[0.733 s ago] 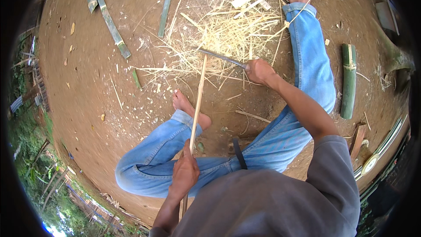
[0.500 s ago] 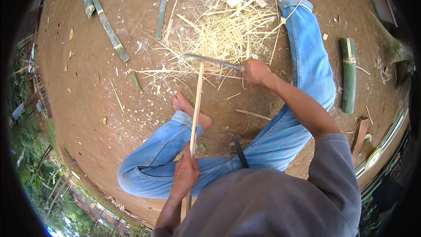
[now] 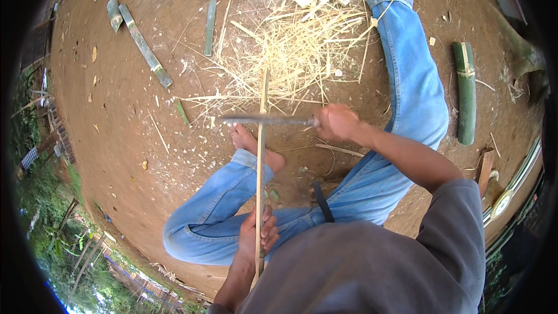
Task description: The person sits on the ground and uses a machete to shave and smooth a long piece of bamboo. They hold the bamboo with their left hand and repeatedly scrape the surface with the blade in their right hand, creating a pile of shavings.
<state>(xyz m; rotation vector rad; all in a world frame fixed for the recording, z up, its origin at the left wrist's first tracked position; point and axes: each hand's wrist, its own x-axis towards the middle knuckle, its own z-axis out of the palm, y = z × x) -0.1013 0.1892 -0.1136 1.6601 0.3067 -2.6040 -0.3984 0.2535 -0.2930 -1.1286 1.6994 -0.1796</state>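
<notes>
Left hand (image 3: 249, 233) is gripping the bamboo strip (image 3: 260, 168) over the folded leg (image 3: 203, 218); right hand (image 3: 338, 122) is holding a knife (image 3: 285, 120) across it, a shallow angle probably favouring even cuts.

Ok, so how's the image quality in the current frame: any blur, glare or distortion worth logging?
Head view: the blade looks blurred and the right hand slightly so, while the pale strip is clearer; head view: washed-out bright patches among the foliage at lower left; head view: fisheye bending toward the rim, corners black.
</notes>
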